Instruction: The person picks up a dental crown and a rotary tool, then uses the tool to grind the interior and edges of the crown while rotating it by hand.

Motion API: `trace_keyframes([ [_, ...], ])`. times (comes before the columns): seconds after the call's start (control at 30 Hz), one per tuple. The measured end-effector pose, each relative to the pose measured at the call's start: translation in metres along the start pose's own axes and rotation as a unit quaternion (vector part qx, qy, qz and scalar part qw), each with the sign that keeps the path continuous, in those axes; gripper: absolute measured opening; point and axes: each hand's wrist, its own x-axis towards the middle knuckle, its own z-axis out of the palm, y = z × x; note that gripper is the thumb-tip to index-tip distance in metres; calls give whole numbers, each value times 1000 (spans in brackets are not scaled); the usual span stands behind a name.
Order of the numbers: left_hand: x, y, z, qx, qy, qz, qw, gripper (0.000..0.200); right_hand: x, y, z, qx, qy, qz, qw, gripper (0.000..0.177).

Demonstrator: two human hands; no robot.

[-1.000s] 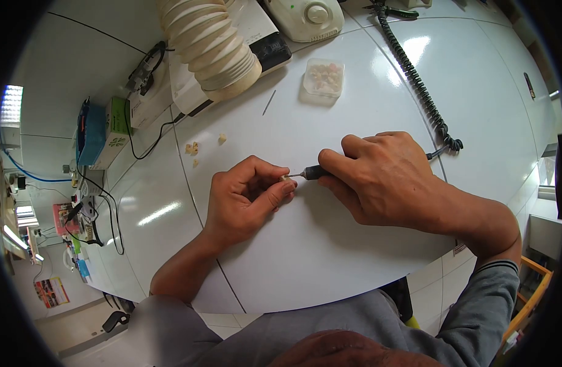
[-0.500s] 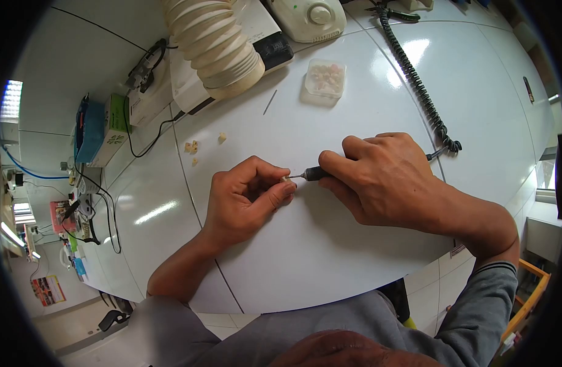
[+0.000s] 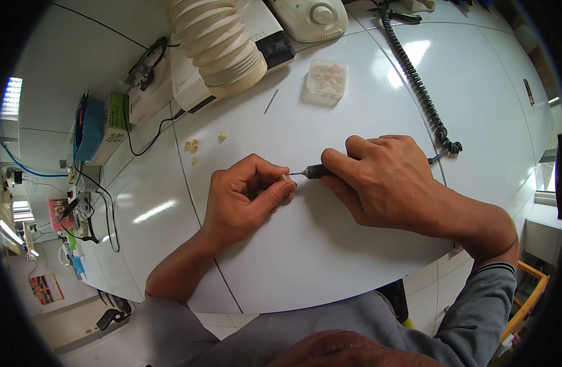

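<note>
Between thumb and forefinger, my left hand (image 3: 247, 192) pinches a small cream tooth-like piece (image 3: 285, 177), mostly covered by the fingertips. My right hand (image 3: 385, 180) is wrapped round a black rotary handpiece (image 3: 317, 172). Its thin metal bur (image 3: 296, 174) points left, its tip right at the cream piece. Behind the left hand lie several small yellowish tooth-like pieces (image 3: 194, 147), with a single yellowish piece (image 3: 222, 136) a little apart. Farther back on the white table (image 3: 330, 257) is a thin metal bur or rod (image 3: 271, 101).
A clear plastic box (image 3: 327, 78) of pinkish pieces stands behind the hands. A ribbed suction hose (image 3: 223, 52) hangs at the back left, near a cream control unit (image 3: 311, 18). The coiled black cord (image 3: 409, 73) runs along the right. Boxes (image 3: 113, 125) and cables line the left.
Both hands hold nearly the same place and grip. The cream piece shows slightly more between the left fingertips, and the handpiece has shifted a touch to the right.
</note>
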Motion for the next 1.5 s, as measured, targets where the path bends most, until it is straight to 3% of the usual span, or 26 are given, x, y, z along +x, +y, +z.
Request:
trace_keyframes([
  [1.5,1,-7,3,-8,11,34,999,14,1,-1,-1,-5,-8,-4,1000,27],
])
